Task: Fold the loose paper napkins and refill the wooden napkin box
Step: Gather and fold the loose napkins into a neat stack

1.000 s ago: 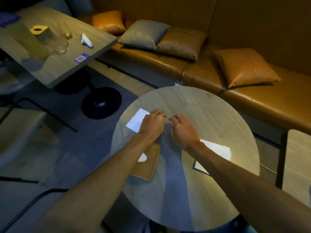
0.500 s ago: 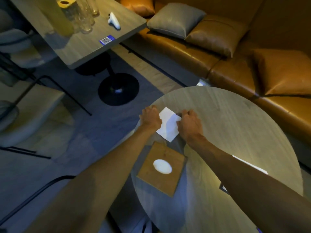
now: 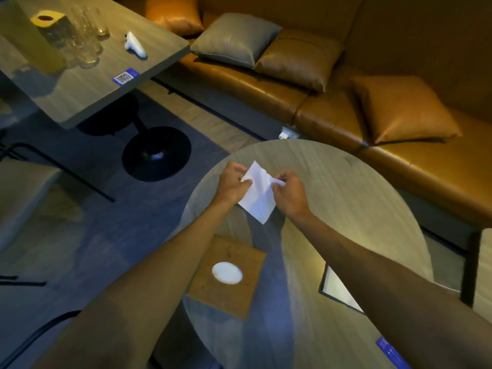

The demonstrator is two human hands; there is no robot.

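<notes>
Both hands held one napkin [image 3: 257, 194] above the desk [image 3: 346, 198]: left fingers [image 3: 241, 183] and right fingers [image 3: 278, 182] pinched its far corners. It hung toward me, the box [image 3: 227, 275] nearer my left.

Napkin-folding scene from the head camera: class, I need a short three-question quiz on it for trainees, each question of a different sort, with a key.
1. True or false: both hands grip the white napkin.
2. Multiple choice: the wooden napkin box lies (a) on the sofa, (b) on the round table, nearer the person than the napkin, (c) on the rectangular table.
3. Fill in: the box lid has an oval ____ showing white inside.

Key
1. True: the left hand pinches its left edge and the right hand its right edge, holding it above the table.
2. b
3. opening
</notes>
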